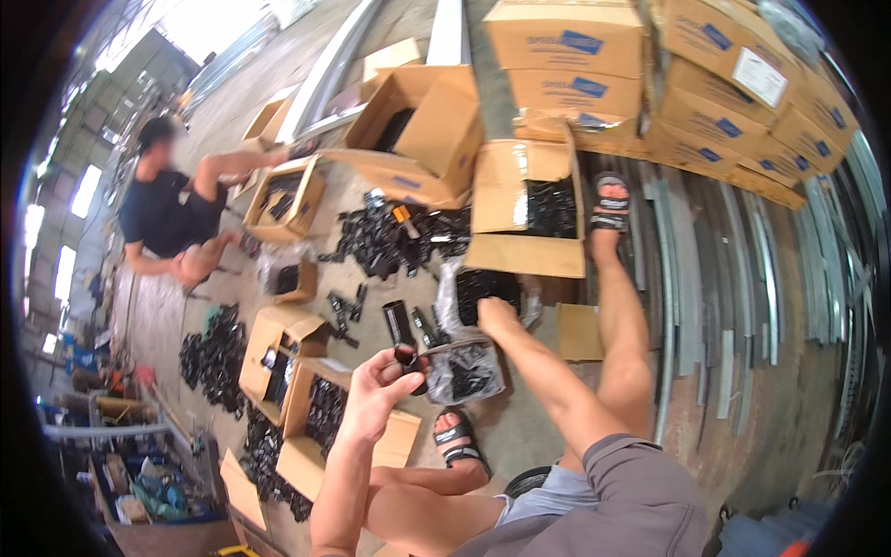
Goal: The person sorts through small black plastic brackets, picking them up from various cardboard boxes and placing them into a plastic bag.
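My left hand [382, 388] is closed, thumb against fingers, on a long glossy black part [399, 327] that points up and away. Its exact kind does not show. My right hand [497, 316] reaches into a box lined with clear plastic, among small black parts [475, 286]; its fingertips are hidden there. Just nearer stands a second plastic-lined box [498, 382] of small black pieces, between my two arms. On the floor beside the held part lies another slim black piece [423, 325].
A large open carton [524, 252] and a pile of black parts [367, 243] lie ahead. Cartons [302, 464] stand at the left, near another heap [215, 357]. A person [167, 209] sits at the far left. Stacked boxes [566, 46] and metal profiles [687, 278] are at the right.
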Demonstrator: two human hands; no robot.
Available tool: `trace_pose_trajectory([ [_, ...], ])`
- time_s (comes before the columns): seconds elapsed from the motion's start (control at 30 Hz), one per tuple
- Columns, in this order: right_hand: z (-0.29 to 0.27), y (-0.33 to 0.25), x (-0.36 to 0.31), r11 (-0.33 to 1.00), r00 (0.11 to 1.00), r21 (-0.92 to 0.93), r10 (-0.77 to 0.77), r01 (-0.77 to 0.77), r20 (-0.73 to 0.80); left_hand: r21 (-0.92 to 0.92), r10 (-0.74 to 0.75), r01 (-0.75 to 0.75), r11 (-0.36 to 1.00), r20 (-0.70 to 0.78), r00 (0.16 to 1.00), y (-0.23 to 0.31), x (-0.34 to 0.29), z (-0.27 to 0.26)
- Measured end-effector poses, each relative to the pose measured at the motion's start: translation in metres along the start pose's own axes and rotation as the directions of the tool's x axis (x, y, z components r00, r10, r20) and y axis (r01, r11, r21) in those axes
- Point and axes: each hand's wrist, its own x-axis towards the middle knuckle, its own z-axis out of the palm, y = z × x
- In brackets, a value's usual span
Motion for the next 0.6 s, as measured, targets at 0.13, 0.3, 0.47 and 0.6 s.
trace_pose_trajectory([
  [0.13, 0.028, -0.004, -0.008, 0.996, 0.996, -0.094, -0.020, 0.012, -0.087, -0.012, -0.005, 0.004, 1.000, -0.105, 0.994, 0.000, -0.026, -0.005],
  [0.3, 0.027, 0.006, -0.005, 0.970, 0.995, -0.227, -0.093, 0.082, -0.039, 0.050, -0.023, 0.028, 0.998, -0.093, 0.995, -0.010, -0.020, -0.012],
  [0.47, 0.016, 0.011, -0.010, 0.958, 0.986, -0.235, -0.162, 0.166, 0.035, 0.016, -0.055, 0.056, 0.998, -0.039, 0.998, -0.008, -0.013, -0.013],
  [0.6, 0.014, 0.004, -0.011, 0.962, 0.989, -0.234, -0.136, 0.144, 0.049, -0.036, -0.033, 0.032, 0.999, -0.013, 0.999, -0.008, -0.016, -0.013],
])
